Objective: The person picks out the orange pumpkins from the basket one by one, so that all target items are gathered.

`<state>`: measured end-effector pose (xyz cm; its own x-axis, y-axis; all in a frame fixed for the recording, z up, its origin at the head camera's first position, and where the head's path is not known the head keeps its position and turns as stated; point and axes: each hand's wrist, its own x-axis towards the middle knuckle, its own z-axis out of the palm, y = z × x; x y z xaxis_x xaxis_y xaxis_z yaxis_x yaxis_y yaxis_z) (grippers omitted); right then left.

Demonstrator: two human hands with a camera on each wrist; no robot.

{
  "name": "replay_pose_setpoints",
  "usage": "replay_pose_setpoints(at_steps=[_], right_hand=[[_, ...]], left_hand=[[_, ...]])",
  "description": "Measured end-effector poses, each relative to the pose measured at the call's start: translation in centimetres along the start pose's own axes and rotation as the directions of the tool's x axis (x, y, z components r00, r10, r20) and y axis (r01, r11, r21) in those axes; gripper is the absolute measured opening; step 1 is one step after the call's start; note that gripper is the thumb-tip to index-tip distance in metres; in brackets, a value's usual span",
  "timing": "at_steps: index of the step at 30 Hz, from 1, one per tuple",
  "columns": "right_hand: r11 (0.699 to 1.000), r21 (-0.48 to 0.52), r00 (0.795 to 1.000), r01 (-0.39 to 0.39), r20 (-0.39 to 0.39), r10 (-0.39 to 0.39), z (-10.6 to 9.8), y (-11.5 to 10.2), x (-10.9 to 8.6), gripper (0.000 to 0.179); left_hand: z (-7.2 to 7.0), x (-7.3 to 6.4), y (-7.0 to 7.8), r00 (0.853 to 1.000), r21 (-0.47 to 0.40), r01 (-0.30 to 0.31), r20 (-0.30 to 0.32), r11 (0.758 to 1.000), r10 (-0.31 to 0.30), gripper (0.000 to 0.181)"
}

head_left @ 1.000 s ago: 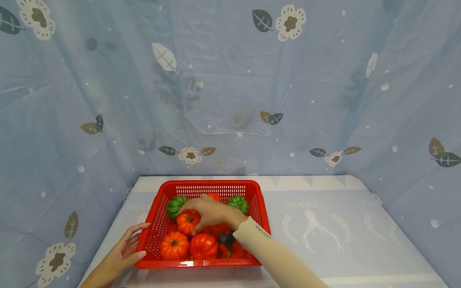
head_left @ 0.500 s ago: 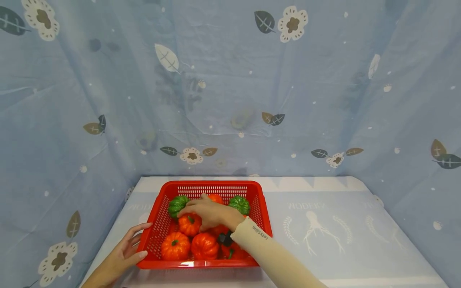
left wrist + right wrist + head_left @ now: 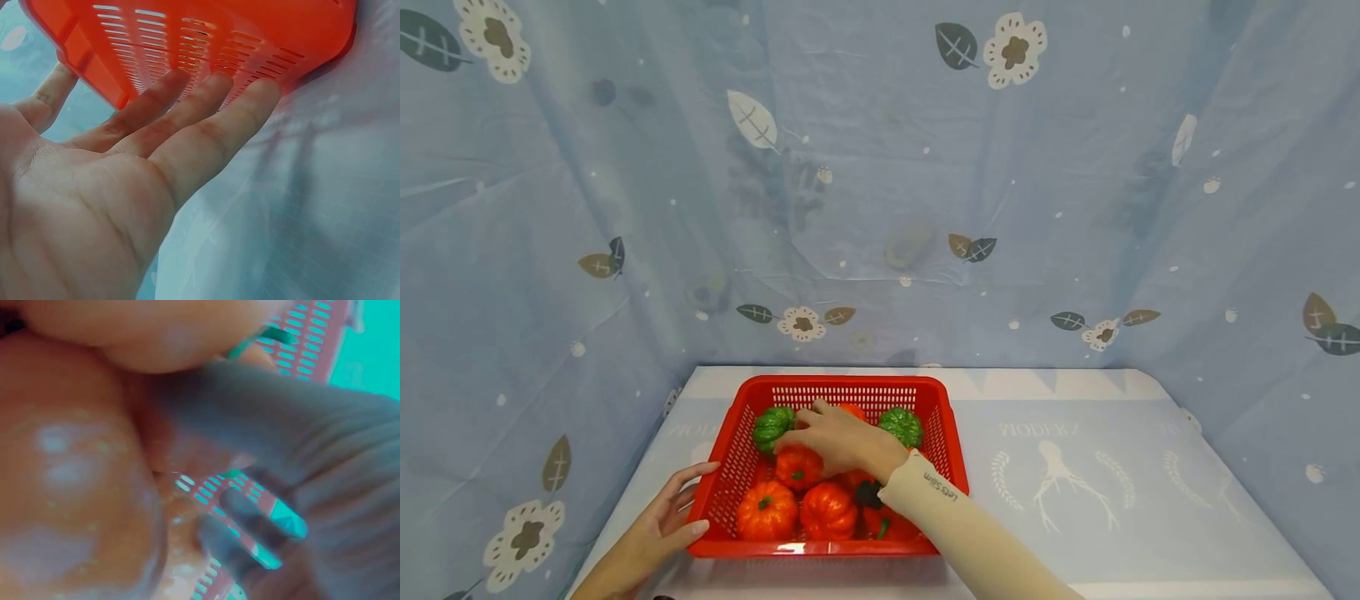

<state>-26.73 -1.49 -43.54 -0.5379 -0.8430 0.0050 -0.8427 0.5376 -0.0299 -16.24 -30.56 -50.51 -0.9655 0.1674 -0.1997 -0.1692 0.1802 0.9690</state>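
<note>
A red plastic basket (image 3: 958, 467) stands on the table with several small orange and green pumpkins in it. Over its left-middle part, my right hand (image 3: 842, 442) grips an orange pumpkin (image 3: 799, 468) from above, its stem facing the near side. In the right wrist view, a blurred finger (image 3: 250, 419) presses against an orange surface. Beside the basket's left wall is my left hand (image 3: 662, 525), its fingertips at the rim. Its fingers (image 3: 200, 140) look nearly straight against the slotted wall in the left wrist view.
Green pumpkins sit at the basket's back left (image 3: 772, 429) and back right (image 3: 901, 427). Two orange pumpkins (image 3: 767, 511) (image 3: 829, 512) lie along the front. A patterned cloth (image 3: 1060, 450) covers the table; a blue floral curtain (image 3: 880, 208) surrounds it.
The orange pumpkin under my right hand has tipped, so its stem has turned toward the near side. My left hand stays at the basket's left side.
</note>
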Motion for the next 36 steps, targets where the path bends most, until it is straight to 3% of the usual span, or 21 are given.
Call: replay_pose_setpoints(at_steps=[4, 10, 18, 25, 32, 36], right_hand=[[0.998, 0.063, 0.997, -0.013, 0.082, 0.008, 0.19, -0.12, -0.01, 0.066], [0.995, 0.083, 0.994, -0.059, 0.092, 0.051, 0.21, -0.01, 0.14, 0.070], [0.986, 0.124, 0.991, -0.110, 0.083, 0.100, -0.07, 0.58, 0.05, 0.069], [0.984, 0.108, 0.987, -0.143, 0.087, 0.134, -0.46, 0.72, 0.22, 0.068], [0.992, 0.065, 0.991, -0.105, 0.086, 0.099, -0.11, 0.62, 0.28, 0.076], [0.990, 0.050, 0.988, -0.135, 0.078, 0.131, -0.43, 0.80, 0.04, 0.073]], left_hand=[[0.00, 0.08, -0.08, 1.000, -0.005, 0.009, -0.006, 1.000, -0.009, 0.075], [0.02, 0.16, -0.25, 1.000, -0.006, 0.019, -0.017, 1.000, -0.019, 0.077], [-0.35, -0.29, -0.22, 0.989, -0.063, -0.100, 0.104, 0.993, 0.106, 0.069], [-0.23, -0.35, 0.11, 0.997, -0.040, -0.057, 0.056, 0.998, 0.059, 0.070], [-0.37, -0.25, -0.29, 0.994, -0.055, -0.069, 0.083, 0.996, 0.073, 0.070], [-0.31, -0.25, -0.23, 0.996, -0.049, -0.063, 0.067, 0.997, 0.066, 0.071]])
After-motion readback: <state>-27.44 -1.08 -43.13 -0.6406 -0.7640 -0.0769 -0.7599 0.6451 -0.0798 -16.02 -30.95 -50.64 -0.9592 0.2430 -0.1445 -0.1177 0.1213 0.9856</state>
